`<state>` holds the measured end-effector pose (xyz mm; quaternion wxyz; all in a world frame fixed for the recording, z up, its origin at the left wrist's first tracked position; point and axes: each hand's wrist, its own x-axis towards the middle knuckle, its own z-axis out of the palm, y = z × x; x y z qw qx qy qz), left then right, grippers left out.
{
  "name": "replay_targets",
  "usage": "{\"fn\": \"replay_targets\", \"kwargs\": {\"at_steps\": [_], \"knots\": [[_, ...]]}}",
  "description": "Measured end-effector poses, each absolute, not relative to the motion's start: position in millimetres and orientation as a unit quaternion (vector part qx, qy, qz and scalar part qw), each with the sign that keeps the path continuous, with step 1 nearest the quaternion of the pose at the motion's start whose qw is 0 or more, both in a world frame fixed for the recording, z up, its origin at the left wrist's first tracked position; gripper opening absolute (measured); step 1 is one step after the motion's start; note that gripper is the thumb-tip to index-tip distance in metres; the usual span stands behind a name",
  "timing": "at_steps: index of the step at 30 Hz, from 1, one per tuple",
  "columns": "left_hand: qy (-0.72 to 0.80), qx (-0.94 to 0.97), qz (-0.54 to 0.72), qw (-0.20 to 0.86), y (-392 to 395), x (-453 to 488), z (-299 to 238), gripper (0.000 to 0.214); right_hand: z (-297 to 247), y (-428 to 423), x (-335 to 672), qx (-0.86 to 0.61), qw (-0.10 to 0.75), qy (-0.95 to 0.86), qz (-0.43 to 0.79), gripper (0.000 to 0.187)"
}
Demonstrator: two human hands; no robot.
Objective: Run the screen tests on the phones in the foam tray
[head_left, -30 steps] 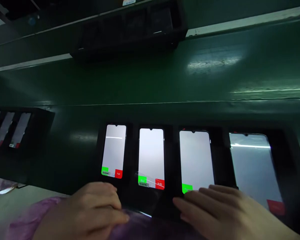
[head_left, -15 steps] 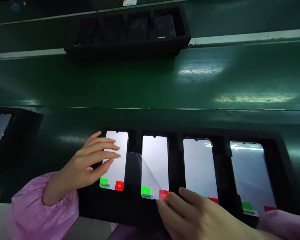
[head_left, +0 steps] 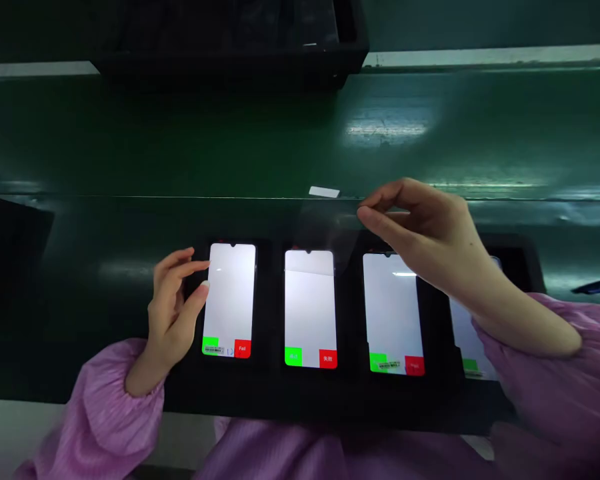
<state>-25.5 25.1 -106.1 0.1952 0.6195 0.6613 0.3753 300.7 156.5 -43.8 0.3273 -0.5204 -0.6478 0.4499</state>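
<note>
The left hand [head_left: 174, 303] is poising, thumb and fingers apart, at 9 o'clock of the leftmost phone [head_left: 231, 293]. The right hand [head_left: 425, 230] is pinching a clear film [head_left: 329, 225] by its edge, likely sparing its face, at 12 o'clock of the next phone [head_left: 310, 310].

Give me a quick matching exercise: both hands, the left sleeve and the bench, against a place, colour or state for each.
1. left hand
2. right hand
3. left sleeve
4. bench

A. green
B. pinching clear film
C. at left edge of leftmost phone
D. purple

Pairs: 1-C, 2-B, 3-D, 4-A
</note>
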Motion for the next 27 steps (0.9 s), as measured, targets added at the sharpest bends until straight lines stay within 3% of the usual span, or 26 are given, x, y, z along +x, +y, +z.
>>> {"fn": "replay_targets", "kwargs": {"at_steps": [6,18,27], "knots": [[0.666,0.707,0.229,0.071,64.7,-28.9,-95.0,0.03,-44.6,139.3,305.0,-0.507,0.34,-0.653,0.448,0.012],[0.635,0.746,0.201,0.021,77.5,-33.0,-91.0,0.024,-43.6,120.8,303.4,-0.499,0.336,-0.671,0.433,0.013],[0.584,0.768,0.259,0.041,74.2,-32.8,-82.5,0.013,-46.8,104.9,303.5,-0.506,0.293,-0.694,0.42,0.017]]}}
